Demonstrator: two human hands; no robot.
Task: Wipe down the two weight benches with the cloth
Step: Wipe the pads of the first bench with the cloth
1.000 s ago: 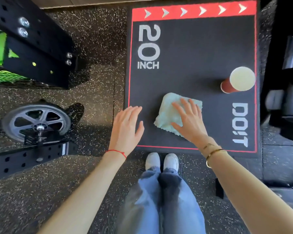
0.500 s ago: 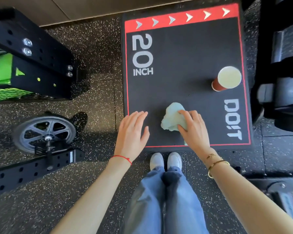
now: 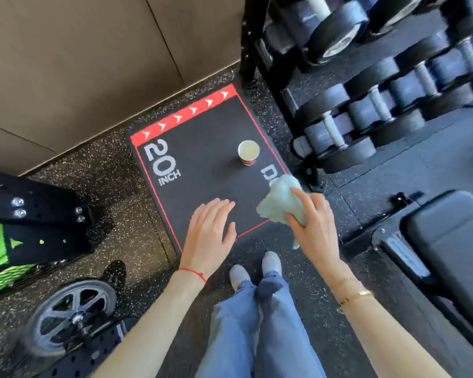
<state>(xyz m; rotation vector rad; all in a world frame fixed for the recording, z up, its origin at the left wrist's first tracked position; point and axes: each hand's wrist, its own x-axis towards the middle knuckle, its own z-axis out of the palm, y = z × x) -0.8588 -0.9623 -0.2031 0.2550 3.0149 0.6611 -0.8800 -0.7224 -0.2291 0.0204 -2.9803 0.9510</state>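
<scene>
Speckled gym flooring (image 3: 126, 186) is shown; the cloth (image 3: 280, 201), flat on the plyo box (image 3: 202, 159) a second ago, is now bunched in the right hand (image 3: 316, 222), fingers curled round it, left hand (image 3: 209, 236) spread; a weight bench (image 3: 445, 241) is seen alongside, wiping not begun.

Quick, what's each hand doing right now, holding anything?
Left hand: open, fingers flat, holding nothing.
Right hand: closed on the bunched light green cloth.
</scene>
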